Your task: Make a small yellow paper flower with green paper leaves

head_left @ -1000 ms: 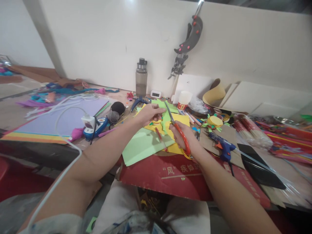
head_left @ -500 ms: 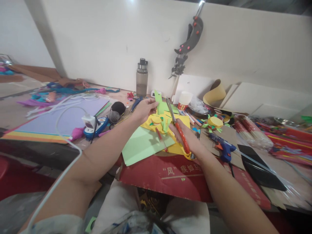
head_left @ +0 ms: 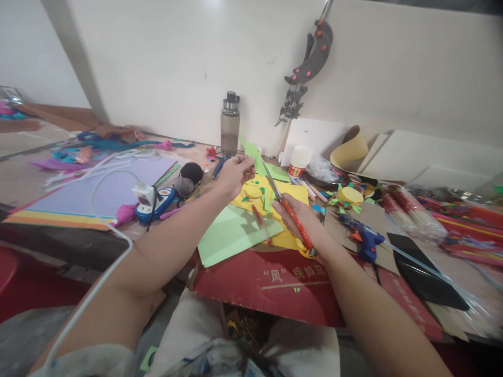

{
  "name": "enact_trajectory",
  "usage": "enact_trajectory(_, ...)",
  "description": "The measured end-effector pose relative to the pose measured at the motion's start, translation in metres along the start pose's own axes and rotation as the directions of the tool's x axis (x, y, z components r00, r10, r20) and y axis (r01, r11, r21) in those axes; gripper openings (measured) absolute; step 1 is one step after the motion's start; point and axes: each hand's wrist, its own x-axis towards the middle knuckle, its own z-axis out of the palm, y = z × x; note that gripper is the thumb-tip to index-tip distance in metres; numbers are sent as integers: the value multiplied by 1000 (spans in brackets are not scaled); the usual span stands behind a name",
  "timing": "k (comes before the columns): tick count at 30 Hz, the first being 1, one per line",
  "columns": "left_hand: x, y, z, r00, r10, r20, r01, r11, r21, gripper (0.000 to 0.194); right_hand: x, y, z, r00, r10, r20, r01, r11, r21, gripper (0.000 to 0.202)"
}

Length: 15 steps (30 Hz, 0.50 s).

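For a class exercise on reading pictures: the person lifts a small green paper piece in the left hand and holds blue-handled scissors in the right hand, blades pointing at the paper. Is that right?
Not quite. The scissors have red-orange handles, not blue, as the head view shows. The rest stands: the left hand lifts a small green paper piece, and the right hand holds the scissors with the blades pointing at the paper.

Both bare forearms extend forward, converging. The left hand [head_left: 232,175] is raised, its fingers [head_left: 247,163] pinched together. The right hand [head_left: 301,220], palm inward, is closed in a grip.
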Motion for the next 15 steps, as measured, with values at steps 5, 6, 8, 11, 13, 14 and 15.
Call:
enact_trajectory(5,-1,-2,1,1000,-12,21,12,1000,-3,19,0,2,2,1000,10,-5,-10,1000,24,46)
enact_trajectory(6,-2,-3,1,1000,-9,28,9,1000,-7,19,0,2,2,1000,14,-4,-13,999,38,45)
enact_trajectory(8,-2,-4,0,999,0,45,1,1000,-12,19,-1,1,3,1000,18,0,-18,998,60,45)
enact_trajectory(11,-2,-6,0,998,9,67,-8,1000,-5,19,-1,1,3,1000,20,-2,-20,997,72,45)
enact_trajectory(13,-2,-6,-1,997,7,70,-7,1000,3,19,-1,1,3,1000,20,-10,-19,997,71,46)
enact_trajectory(14,-2,-6,-1,997,5,71,-6,1000,6,20,-1,1,3,1000,18,-13,-17,997,69,46)
enact_trajectory(15,-2,-5,0,998,3,70,-3,1000,7,20,-1,2,3,1000,15,-13,-14,998,66,46)
